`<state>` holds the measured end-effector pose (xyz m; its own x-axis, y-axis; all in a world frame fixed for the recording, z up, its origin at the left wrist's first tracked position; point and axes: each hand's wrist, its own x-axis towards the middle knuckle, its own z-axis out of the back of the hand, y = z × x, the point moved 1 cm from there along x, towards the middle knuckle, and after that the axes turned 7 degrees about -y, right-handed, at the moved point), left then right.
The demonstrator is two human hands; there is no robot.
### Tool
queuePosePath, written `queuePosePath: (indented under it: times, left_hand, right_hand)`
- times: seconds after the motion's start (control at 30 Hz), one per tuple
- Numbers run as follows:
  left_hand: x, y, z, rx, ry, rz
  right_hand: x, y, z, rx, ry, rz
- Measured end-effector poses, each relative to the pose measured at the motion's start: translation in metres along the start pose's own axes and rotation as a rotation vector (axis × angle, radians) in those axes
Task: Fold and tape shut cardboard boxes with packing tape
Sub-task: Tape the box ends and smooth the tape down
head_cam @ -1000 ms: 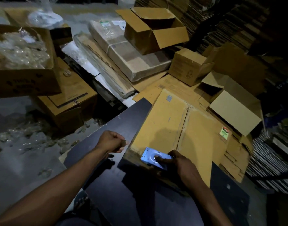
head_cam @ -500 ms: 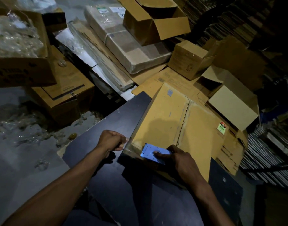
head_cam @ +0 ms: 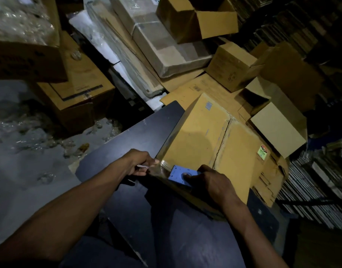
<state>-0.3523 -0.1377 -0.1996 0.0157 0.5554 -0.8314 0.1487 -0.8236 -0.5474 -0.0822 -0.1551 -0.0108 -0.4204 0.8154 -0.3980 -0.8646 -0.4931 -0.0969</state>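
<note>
A closed brown cardboard box [head_cam: 201, 136] lies on a dark table [head_cam: 139, 132], its top flaps meeting in a seam across the middle. My right hand [head_cam: 210, 182] grips a blue tape dispenser [head_cam: 178, 174] pressed on the box's near left corner. My left hand [head_cam: 141, 163] is at that same corner, its fingers pinched on a shiny end of clear packing tape [head_cam: 156, 168] that runs over the box edge. A small green and red sticker [head_cam: 263, 151] sits on the right flap.
Open and closed cardboard boxes [head_cam: 197, 18] and flattened sheets are piled behind and to the right of the table. A box with plastic wrap [head_cam: 23, 28] stands at the far left. Crumpled plastic lies on the grey floor [head_cam: 31, 155]. Dark stacks fill the right edge.
The view has shifted closer and downward. My left hand has moved right to the box's corner and now pinches the tape end; the right hand and dispenser stay at the corner.
</note>
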Motion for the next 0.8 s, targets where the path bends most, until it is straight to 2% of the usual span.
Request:
queuePosePath:
  times: [0.1, 0.2, 0.27, 0.33, 0.4, 0.43, 0.5, 0.6, 0.73, 0.8]
  left_hand:
    - [0.004, -0.001, 0.006, 0.097, 0.079, 0.100]
    - [0.009, 0.010, 0.014, 0.167, 0.010, 0.109]
    - [0.015, 0.024, 0.017, 0.207, -0.202, -0.038]
    - [0.017, 0.033, 0.013, 0.150, -0.345, -0.244]
    - [0.004, 0.034, -0.002, -0.017, -0.291, -0.545]
    - [-0.010, 0.034, -0.011, -0.043, -0.206, -0.687]
    - [-0.041, 0.037, -0.028, 0.061, -0.032, -0.862]
    - [-0.045, 0.063, -0.039, 0.250, 0.098, -0.906]
    - [-0.007, 0.094, -0.009, 0.464, 0.167, -0.838]
    - [0.006, 0.099, 0.007, 0.592, 0.142, -0.815]
  right_hand:
    - [0.004, 0.001, 0.000, 0.071, 0.046, -0.110]
    - [0.007, 0.001, 0.001, 0.165, 0.011, -0.193]
    - [0.006, 0.003, 0.003, 0.070, 0.033, -0.131]
    - [0.003, 0.006, 0.004, 0.051, 0.035, -0.115]
    - [0.003, 0.006, 0.004, 0.126, 0.030, -0.176]
    - [0.004, 0.007, 0.003, 0.158, 0.033, -0.199]
    - [0.006, 0.005, 0.002, 0.211, 0.028, -0.234]
    - [0.006, 0.005, 0.003, 0.172, 0.038, -0.182]
    - [0.002, 0.008, 0.008, 0.172, 0.045, -0.140]
    - [0.002, 0.006, 0.006, 0.180, 0.022, -0.147]
